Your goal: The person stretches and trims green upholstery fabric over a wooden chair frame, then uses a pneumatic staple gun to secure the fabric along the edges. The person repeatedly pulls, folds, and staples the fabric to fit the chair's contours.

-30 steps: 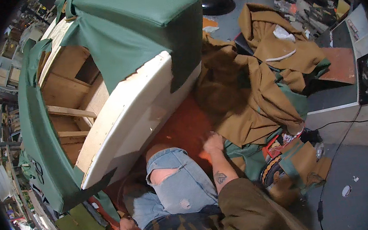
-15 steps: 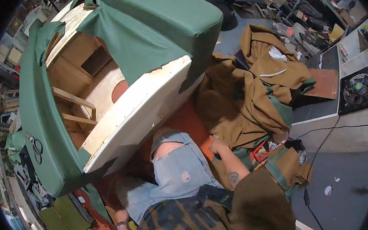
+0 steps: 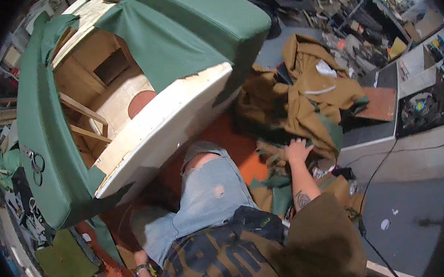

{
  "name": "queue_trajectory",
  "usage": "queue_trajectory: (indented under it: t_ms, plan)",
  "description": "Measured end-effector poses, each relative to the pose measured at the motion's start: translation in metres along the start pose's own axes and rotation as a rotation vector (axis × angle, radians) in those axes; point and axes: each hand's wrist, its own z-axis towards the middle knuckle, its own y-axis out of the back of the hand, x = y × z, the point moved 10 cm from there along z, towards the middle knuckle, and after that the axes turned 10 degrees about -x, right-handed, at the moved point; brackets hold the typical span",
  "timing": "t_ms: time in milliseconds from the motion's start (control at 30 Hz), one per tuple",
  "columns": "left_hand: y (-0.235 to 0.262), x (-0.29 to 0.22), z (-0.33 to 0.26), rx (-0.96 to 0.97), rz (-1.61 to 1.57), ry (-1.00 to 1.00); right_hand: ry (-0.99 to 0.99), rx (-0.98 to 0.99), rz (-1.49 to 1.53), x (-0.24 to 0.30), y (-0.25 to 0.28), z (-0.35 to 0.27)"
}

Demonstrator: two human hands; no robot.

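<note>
The left hand [image 3: 139,255] is low by the floor & hard to see, so its grip can't be told. The sofa frame [image 3: 141,130] is only half covered in green cloth [image 3: 170,42], wood bare. The right hand [image 3: 298,150] lies spread on the brown cloth pile [image 3: 309,98].

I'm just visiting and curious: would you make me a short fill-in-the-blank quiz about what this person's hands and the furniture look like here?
1. The right hand rests on a heap of ____ coloured fabric.
2. The wooden sofa frame is partly covered in ____ upholstery.
3. The left hand wears a ____ at the wrist.
4. The person's jeans are torn at the ____.

Missing words: brown; green; watch; knee
</note>
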Motion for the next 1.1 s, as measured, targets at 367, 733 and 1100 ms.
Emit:
queue_trajectory:
  t_ms: [367,733,1100]
  plan:
    - [-0.010,-0.052,-0.051,-0.291,-0.450,0.140,0.557,0.518,0.889,0.169,0.008,-0.058]
    - [0.366,-0.120,-0.103,-1.228,-1.280,0.148,1.057,0.006,1.274,0.319,0.390,-0.140]
    - [0.612,-0.239,0.020,-0.840,-0.270,0.376,1.583,0.797,0.969,0.324,0.308,-0.365]
